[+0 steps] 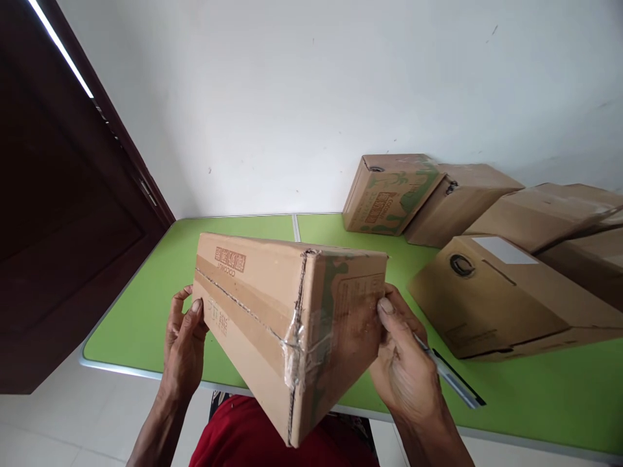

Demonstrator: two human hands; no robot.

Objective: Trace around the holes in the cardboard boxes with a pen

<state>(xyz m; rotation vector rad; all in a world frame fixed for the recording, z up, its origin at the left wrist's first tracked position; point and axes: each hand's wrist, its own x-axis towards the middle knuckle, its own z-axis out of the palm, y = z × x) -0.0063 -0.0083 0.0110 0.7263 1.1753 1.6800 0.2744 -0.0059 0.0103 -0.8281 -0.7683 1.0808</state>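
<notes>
A brown cardboard box is held up, tilted, above the front edge of the green table. One long seam and a corner covered with clear, wrinkled tape face me. My left hand grips its left end, thumb on the near face and fingers behind. On the right side, my right hand pinches the box's printed face with the thumb. A slim grey tool, like a utility knife, sticks out from behind my right hand; whether that hand holds it or it lies on the table, I cannot tell.
Several closed cartons stand at the right of the green table: a coconut-printed box against the wall, and a larger carton with a round hole nearer me. A dark door stands at the left.
</notes>
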